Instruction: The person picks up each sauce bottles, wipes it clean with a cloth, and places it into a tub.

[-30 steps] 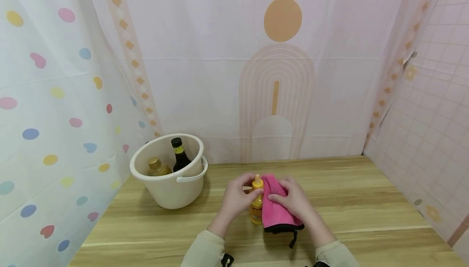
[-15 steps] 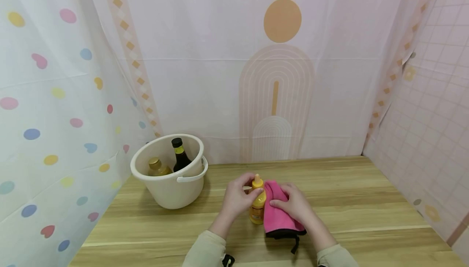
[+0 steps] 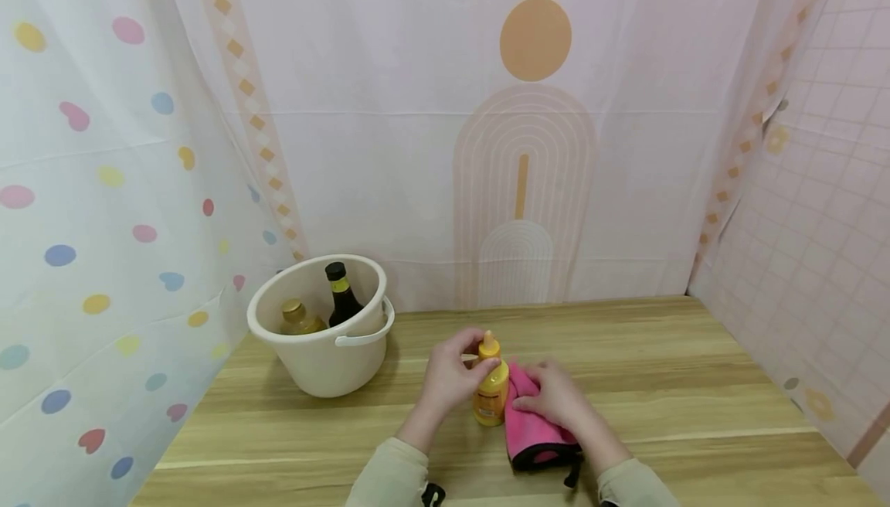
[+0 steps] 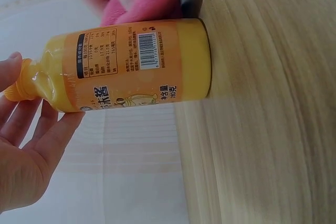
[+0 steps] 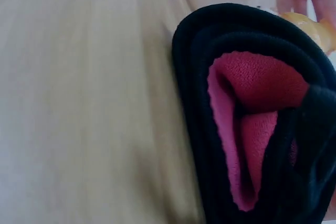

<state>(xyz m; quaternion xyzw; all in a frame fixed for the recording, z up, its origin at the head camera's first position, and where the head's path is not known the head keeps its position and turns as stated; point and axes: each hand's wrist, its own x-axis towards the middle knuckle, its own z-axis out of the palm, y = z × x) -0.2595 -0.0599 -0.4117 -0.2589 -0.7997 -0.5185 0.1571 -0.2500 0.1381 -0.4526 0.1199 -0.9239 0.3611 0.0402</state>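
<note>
My left hand (image 3: 450,372) grips the neck and cap of a yellow squeeze bottle of sauce (image 3: 490,400), which stands upright on the wooden table. Its orange label with a barcode (image 4: 148,51) fills the left wrist view, thumb and fingers either side of the cap. Just right of the bottle, my right hand (image 3: 560,400) holds a folded pink cloth (image 3: 521,428) with black trim and a dangling black loop. The cloth lies along the bottle's side. Seen from the right wrist, its black-edged opening (image 5: 252,85) shows pink lining; the right hand's fingers are mostly hidden there.
A white bucket (image 3: 327,372) with a handle stands at the back left. Inside are a dark bottle (image 3: 343,302) with a black cap and a gold-capped bottle (image 3: 300,318). Patterned curtains (image 3: 389,144) close off the back and sides of the table (image 3: 660,383).
My right hand has slid the pink cloth down the bottle's side, toward me and slightly right, uncovering more of the bottle. The left hand keeps its hold on the cap.
</note>
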